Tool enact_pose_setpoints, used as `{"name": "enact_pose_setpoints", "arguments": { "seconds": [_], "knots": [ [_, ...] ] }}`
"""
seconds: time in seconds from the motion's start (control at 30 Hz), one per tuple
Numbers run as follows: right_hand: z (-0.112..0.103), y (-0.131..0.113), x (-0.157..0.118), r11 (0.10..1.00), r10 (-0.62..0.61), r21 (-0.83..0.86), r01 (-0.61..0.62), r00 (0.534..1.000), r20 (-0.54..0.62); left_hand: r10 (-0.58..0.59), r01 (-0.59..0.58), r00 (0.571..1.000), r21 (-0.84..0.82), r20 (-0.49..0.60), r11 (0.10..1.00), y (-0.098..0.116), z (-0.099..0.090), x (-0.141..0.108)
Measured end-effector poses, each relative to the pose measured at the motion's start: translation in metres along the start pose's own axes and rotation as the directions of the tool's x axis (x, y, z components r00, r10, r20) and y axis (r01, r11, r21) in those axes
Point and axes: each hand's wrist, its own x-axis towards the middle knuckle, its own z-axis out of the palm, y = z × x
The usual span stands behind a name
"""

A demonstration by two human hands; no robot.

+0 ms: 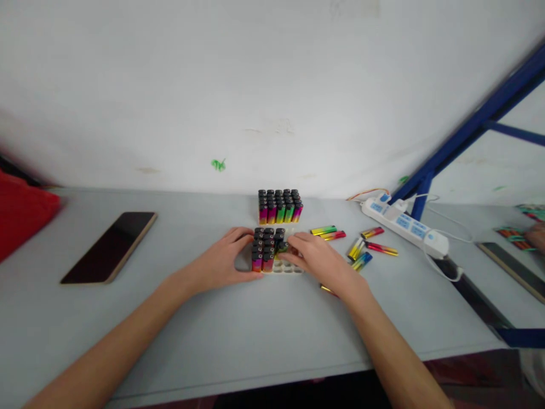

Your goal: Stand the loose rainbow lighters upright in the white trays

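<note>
A white tray [289,268] with round holes lies in front of me on the table. Its left columns hold upright lighters [268,262] with black tops and purple, red and yellow bodies; empty holes show at the front right. My left hand [227,257] is curled around the tray's left side, thumb at the front corner and fingers by the back lighters. Over the middle of the tray, my right hand [313,255] pinches a green-yellow lighter [283,248] with a black top. Its lower end is hidden, so I cannot tell how deep it sits in a hole.
Behind the tray stands a full block of lighters [280,211]. Several shiny coloured tubes [382,249] lie scattered at right. Beyond them are a white power strip [404,224] with cables and a blue metal frame [426,187]. A phone [109,247] and a red bag [25,210] are at left.
</note>
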Motion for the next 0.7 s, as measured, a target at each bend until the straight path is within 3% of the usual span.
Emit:
{"name": "enact_pose_setpoints", "arguments": {
  "seconds": [0.13,0.2,0.33,0.43,0.6,0.7],
  "knots": [
    [-0.006,0.008,-0.003,0.997,0.067,0.028,-0.067,0.998,-0.017,0.000,0.000,1.000,0.015,-0.005,1.000,-0.003,0.000,0.002],
    [-0.017,0.020,-0.006,0.994,0.089,0.078,-0.081,0.991,-0.101,0.003,-0.003,1.000,0.018,-0.002,1.000,-0.005,-0.001,0.003],
    [-0.046,0.051,-0.016,0.960,0.280,0.067,-0.273,0.909,-0.308,0.012,-0.012,1.000,0.035,-0.013,0.999,-0.007,0.000,0.004],
    [-0.064,0.067,-0.033,0.918,0.386,0.022,-0.396,0.881,-0.274,0.021,-0.021,1.000,0.048,-0.016,0.999,-0.008,0.001,0.004],
    [-0.071,0.073,-0.085,0.923,0.369,-0.059,-0.381,0.918,-0.145,0.023,-0.022,1.000,0.041,-0.016,0.999,-0.010,0.002,0.005],
    [-0.065,0.076,-0.114,0.913,0.381,-0.098,-0.395,0.915,-0.135,0.013,-0.013,1.000,0.020,-0.009,1.000,-0.012,0.001,0.007]
  ]
}}
